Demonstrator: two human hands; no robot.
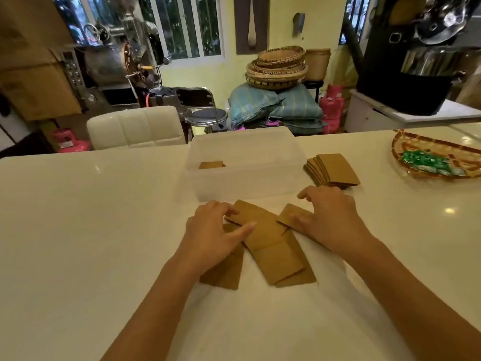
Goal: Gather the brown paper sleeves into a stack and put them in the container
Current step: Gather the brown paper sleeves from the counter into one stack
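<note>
Both our hands rest on loose brown paper sleeves just in front of the container.

Our left hand [213, 235] lies palm down with fingers loosely spread, fingertips touching the overlapping loose sleeves [273, 246]; we cannot tell whether it pinches one. Our right hand [330, 217] is also spread flat, pressing on the sleeve [291, 213] nearest the container's right front corner. The sleeves are flat tan cardboard pieces, fanned at crossing angles on the white table [78, 230]. The translucent container [247, 188] holds one sleeve [211, 165] at its left. A tidier fanned stack [333, 169] sits just right of the container.
</note>
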